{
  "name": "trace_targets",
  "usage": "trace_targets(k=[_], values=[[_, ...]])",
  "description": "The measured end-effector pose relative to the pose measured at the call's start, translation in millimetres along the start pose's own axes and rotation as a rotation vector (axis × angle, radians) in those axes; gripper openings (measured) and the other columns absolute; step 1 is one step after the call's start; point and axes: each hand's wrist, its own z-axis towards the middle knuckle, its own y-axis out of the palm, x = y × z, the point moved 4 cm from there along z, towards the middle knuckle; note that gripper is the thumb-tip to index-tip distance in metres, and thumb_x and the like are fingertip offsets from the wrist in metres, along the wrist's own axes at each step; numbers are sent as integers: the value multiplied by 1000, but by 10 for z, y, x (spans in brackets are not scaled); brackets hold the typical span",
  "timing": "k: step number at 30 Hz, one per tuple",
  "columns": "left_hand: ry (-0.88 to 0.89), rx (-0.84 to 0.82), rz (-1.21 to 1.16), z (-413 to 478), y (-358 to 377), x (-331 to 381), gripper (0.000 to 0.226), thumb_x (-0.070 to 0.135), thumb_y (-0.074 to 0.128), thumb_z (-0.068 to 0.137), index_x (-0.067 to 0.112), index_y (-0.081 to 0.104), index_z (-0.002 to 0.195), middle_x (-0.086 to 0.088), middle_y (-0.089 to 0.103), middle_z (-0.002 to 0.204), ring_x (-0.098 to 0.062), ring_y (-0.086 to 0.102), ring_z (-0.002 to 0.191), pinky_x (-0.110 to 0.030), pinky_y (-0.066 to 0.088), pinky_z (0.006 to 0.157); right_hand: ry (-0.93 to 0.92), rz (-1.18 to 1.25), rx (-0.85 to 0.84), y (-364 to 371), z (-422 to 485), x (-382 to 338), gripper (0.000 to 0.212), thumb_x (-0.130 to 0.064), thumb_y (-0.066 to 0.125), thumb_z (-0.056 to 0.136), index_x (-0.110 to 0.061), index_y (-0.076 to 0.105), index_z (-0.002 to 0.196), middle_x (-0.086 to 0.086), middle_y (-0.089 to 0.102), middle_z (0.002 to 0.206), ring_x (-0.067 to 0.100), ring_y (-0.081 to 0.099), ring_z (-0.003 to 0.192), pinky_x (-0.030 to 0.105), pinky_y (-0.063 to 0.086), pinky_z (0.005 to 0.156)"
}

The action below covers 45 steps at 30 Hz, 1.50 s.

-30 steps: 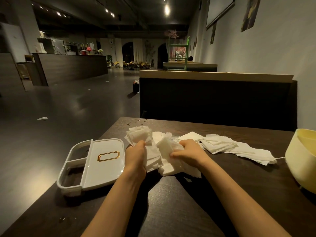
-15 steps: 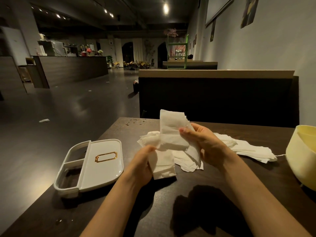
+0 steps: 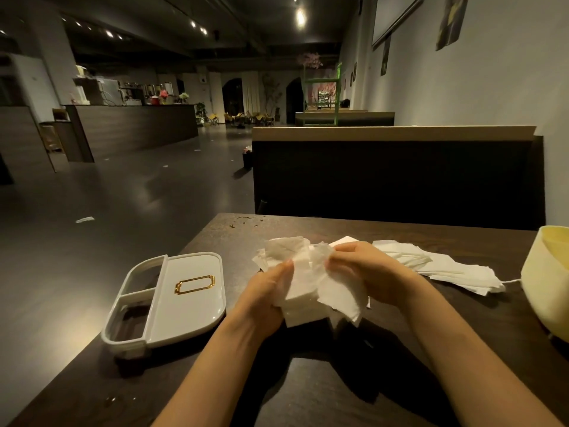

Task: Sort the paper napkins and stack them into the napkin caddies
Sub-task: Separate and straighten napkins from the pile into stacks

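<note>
The napkin bundle (image 3: 311,288) sits between my left hand (image 3: 264,295) and right hand (image 3: 366,272), over the surface (image 3: 308,380). Left of the bundle lies the caddy (image 3: 191,291); right of it the loose napkins (image 3: 446,269), then a tub (image 3: 545,282); behind it a booth back (image 3: 397,180).

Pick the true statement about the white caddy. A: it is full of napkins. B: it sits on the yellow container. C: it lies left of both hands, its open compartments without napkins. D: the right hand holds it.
C: the white caddy lies left of the left hand, untouched, its two open compartments bare.
</note>
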Motion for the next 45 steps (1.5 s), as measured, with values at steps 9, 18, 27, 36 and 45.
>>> trace_targets(k=[9,18,27,36,45], values=[[-28,2,14,-16,26,-35,24,9,44,91,0,55,110,-17,66,80,-30,63,74,-41,52,68,-85,294,91,-114,-104,-183,24,-14,59,89,-4,64,110,7,65,96,21,62,84,28,55,59],[23,102,138,-14,-36,13,48,32,68,76,6,59,116,-22,64,112,-36,62,102,-48,52,86,-203,-17,246,243,79,-94,18,-16,68,83,-7,66,98,13,68,95,27,66,89,39,56,77],[142,379,-168,40,-324,190,22,14,61,90,12,53,111,-16,65,102,-34,64,94,-59,49,88,-52,-894,54,-96,62,203,59,-40,73,75,-18,53,126,-1,54,126,13,50,109,27,44,95],[127,369,-146,20,-275,181,22,15,59,92,17,48,110,-9,62,96,-27,63,84,-43,54,71,-134,-1072,162,-46,182,290,27,-20,58,85,-18,63,111,4,61,120,21,53,112,31,43,95],[113,343,-94,1,-232,170,20,17,59,92,17,47,108,-7,61,95,-25,62,84,-37,51,58,-130,-1306,238,-71,395,307,73,-27,56,82,-19,22,146,4,15,156,24,16,142,41,21,115]])
